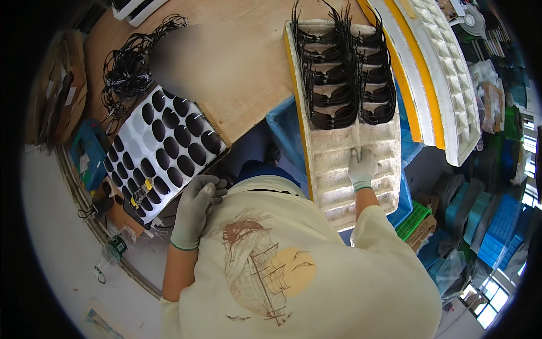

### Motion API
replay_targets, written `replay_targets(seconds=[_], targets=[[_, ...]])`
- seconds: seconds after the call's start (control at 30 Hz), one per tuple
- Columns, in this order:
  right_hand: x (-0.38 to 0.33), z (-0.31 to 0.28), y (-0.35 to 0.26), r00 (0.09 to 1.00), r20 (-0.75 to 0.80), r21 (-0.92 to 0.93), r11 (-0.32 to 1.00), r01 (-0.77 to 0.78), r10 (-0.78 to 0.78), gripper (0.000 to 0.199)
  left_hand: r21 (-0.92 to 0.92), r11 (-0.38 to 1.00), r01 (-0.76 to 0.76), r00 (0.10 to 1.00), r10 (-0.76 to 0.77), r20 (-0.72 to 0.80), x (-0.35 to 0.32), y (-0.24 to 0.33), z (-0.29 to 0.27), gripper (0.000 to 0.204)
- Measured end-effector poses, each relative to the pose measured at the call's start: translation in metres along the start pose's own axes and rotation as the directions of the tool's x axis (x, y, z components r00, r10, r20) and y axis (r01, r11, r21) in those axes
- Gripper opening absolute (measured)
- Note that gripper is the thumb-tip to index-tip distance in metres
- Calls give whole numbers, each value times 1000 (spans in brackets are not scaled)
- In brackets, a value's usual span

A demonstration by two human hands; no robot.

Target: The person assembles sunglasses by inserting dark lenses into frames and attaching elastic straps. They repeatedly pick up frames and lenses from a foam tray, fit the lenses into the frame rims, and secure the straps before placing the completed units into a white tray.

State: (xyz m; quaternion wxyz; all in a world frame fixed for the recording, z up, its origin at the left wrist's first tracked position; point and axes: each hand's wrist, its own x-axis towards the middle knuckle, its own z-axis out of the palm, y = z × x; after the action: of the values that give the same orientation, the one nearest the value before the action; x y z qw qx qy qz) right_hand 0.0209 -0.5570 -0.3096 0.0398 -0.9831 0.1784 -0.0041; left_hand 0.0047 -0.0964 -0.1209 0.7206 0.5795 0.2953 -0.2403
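My left hand (193,212), in a pale grey glove, is in front of my body beside a white board (131,133). Its fingers are curled in; whatever they may hold is hidden. Dark sunglass lenses (182,136) lie in rows on that board. On the right, my gloved right hand (363,168) rests on an off-white compartment tray (333,148), fingers stretched out and touching its inside. The tray's far half bears two columns of black sunglasses frames (333,95), temples pointing up and away. Its near compartments hold no frames.
A tangle of black frames (127,65) lies on the wooden table (243,101), with a blurred patch beside it. More trays with yellow edges (446,73) stand at right. Blue bins (285,121) are under the tray. Stacked crates (499,237) fill the far right.
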Motion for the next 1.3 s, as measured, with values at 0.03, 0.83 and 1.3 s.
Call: replay_targets(seconds=[0.03, 0.83, 1.3], targets=[[7, 2, -6, 1000, -27, 3, 1000, 16, -16, 36, -10, 1000, 7, 1000, -8, -6, 0, 3, 2, 29], [46, -3, -34, 994, 70, 101, 992, 79, -87, 46, -35, 983, -182, 983, 183, 5, -35, -26, -96, 30], [-89, -87, -353, 781, -305, 262, 740, 619, -545, 31, 85, 955, -283, 959, 283, 7, -96, -41, -265, 33]])
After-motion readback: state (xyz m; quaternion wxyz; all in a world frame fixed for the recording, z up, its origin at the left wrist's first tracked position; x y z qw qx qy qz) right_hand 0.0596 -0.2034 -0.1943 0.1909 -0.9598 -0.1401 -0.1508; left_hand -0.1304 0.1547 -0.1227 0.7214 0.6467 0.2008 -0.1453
